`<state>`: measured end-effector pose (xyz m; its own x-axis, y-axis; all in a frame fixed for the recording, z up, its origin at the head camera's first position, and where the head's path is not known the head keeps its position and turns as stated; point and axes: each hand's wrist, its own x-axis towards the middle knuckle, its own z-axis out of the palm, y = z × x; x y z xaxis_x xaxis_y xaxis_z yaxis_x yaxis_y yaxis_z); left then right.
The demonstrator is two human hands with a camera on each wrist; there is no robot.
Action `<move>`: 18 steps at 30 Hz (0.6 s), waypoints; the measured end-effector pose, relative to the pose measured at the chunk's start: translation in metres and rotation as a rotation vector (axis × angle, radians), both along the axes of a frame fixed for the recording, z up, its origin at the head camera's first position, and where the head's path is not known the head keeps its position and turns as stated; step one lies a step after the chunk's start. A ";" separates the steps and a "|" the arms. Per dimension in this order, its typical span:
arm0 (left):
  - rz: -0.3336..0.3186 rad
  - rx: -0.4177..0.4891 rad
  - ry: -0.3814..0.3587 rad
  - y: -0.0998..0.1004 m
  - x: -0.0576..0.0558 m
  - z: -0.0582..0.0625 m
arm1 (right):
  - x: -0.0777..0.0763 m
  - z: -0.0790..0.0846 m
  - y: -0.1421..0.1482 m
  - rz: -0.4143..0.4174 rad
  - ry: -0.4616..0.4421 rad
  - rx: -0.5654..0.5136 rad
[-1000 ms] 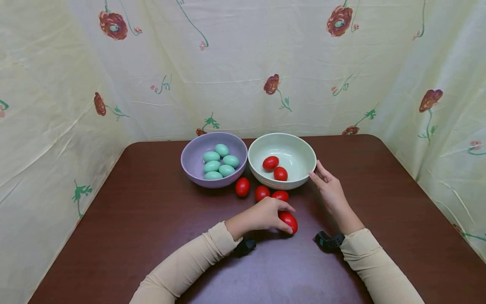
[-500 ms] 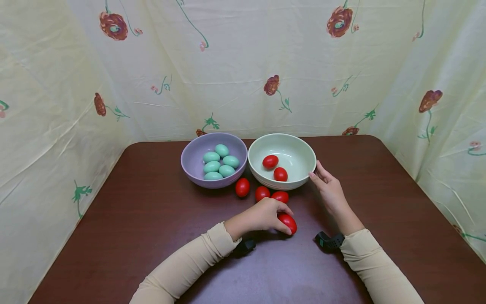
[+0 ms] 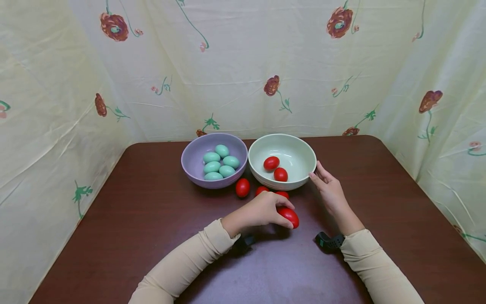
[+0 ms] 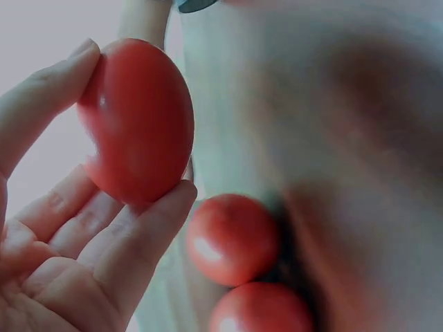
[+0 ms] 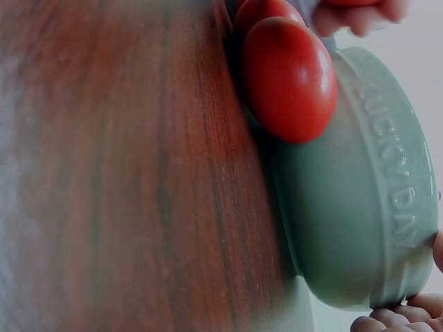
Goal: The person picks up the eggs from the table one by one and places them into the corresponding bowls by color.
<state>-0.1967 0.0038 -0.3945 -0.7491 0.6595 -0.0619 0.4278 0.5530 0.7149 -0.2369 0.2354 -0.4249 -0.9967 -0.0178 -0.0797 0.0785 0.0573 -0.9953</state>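
Observation:
In the head view my left hand (image 3: pixel 262 210) pinches a red egg (image 3: pixel 290 217) between thumb and fingertips, above the table in front of the bowls. Its left wrist view shows this egg (image 4: pixel 142 121) held upright, thumb on one side and fingers on the other. My right hand (image 3: pixel 331 192) holds the right side of a pale green bowl (image 3: pixel 303 179), its thumb at the rim and fingers along the outer wall. Two red eggs (image 3: pixel 271 163) lie inside that bowl. Two more, partly hidden behind my left hand, sit in front of it, beside another red egg (image 3: pixel 242 188).
A purple bowl (image 3: pixel 187 162) with several mint-green eggs (image 3: pixel 211 166) stands against the green bowl's left side. Both are near the back edge of the dark brown table (image 3: pixel 152 202). A floral curtain (image 3: pixel 235 84) hangs behind and at both sides.
My left hand has lifted the red egg from the table and moved slightly toward the bowls, covering more of the two eggs behind it. My right hand stays at the green bowl.

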 end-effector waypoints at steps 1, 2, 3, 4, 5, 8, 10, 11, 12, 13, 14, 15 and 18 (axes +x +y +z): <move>-0.003 0.012 -0.003 -0.001 -0.001 0.002 | 0.000 0.000 0.000 0.001 -0.001 0.003; -0.005 0.022 -0.003 -0.002 -0.001 0.005 | 0.000 0.000 0.000 0.002 -0.002 0.007; -0.005 0.036 -0.008 -0.002 -0.002 0.008 | 0.000 0.000 0.000 0.002 -0.004 0.009; -0.006 0.047 -0.009 -0.003 -0.003 0.011 | 0.000 0.000 0.000 0.003 -0.002 0.006; -0.007 0.058 -0.011 -0.003 -0.003 0.013 | 0.000 0.000 0.000 0.004 0.000 0.004; 0.003 0.084 -0.012 -0.005 -0.006 0.022 | -0.001 0.000 0.000 0.004 0.008 -0.005; 0.017 0.093 -0.008 -0.006 -0.009 0.026 | -0.001 -0.001 0.000 0.004 0.015 -0.013; 0.025 0.094 -0.005 -0.006 -0.010 0.029 | -0.001 -0.001 0.000 0.003 0.017 -0.013; 0.033 0.096 -0.001 -0.006 -0.011 0.031 | -0.001 -0.001 0.000 0.003 0.017 -0.013; 0.041 0.098 -0.001 -0.006 -0.012 0.032 | -0.001 -0.001 0.000 0.004 0.018 -0.014; 0.047 0.097 0.003 -0.007 -0.013 0.034 | -0.001 -0.001 0.000 0.004 0.018 -0.012; 0.054 0.095 0.004 -0.007 -0.015 0.036 | -0.001 -0.001 0.000 0.004 0.018 -0.011; 0.073 0.087 0.000 -0.008 -0.018 0.041 | 0.000 -0.001 0.000 0.006 0.017 -0.008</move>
<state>-0.2149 -0.0040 -0.3532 -0.7956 0.6058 -0.0066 0.3886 0.5187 0.7615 -0.2371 0.2352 -0.4259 -0.9978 -0.0240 -0.0626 0.0614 0.0495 -0.9969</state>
